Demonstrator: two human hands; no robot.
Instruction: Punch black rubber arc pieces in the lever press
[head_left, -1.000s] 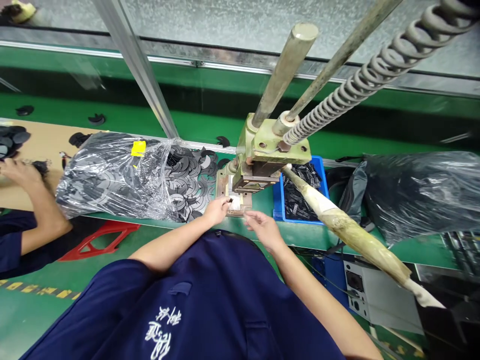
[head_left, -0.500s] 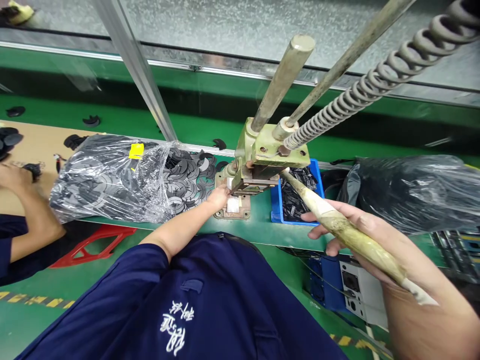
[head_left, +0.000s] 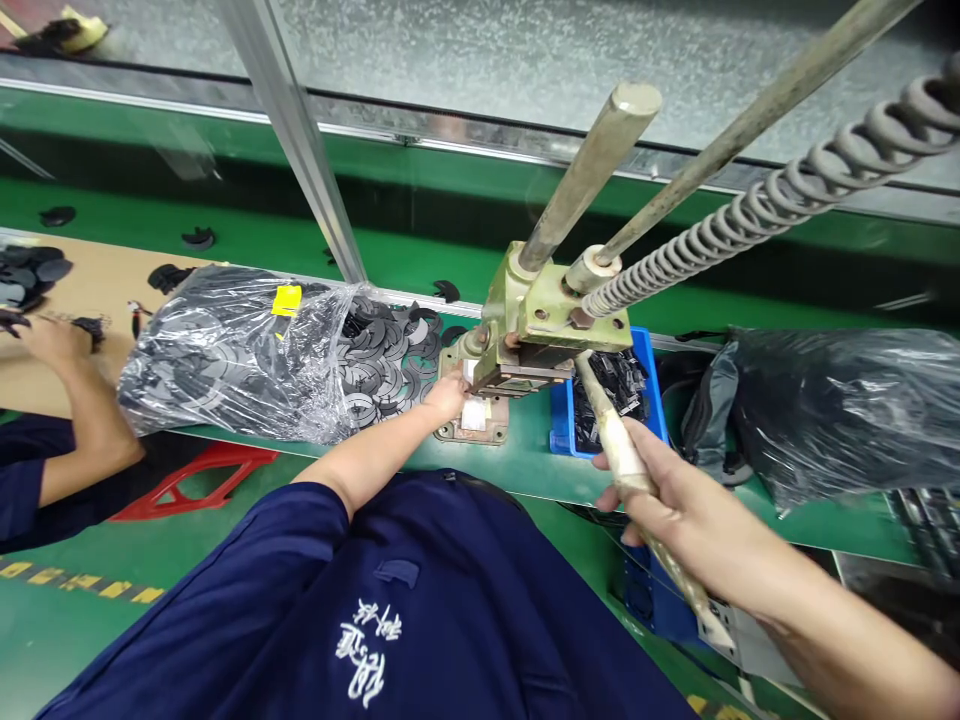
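A hand press with a coiled spring and metal posts stands in the middle. Its long lever, wrapped in yellowish worn tape, slants down to the right. Around that lever my right hand is closed. My left hand reaches to the press's base plate, left of the press head; its fingertips are partly hidden there, and whatever they hold cannot be made out. A white patch lies on the base beside them.
Left of the press are loose dark curved pieces and a clear bag of them. A blue bin of black parts and a dark bag sit right. Another person's hand works at far left.
The lever has swung down and inward, and my right hand, looser before, now wraps round it. My left hand stays at the base. The whole view has shifted slightly.
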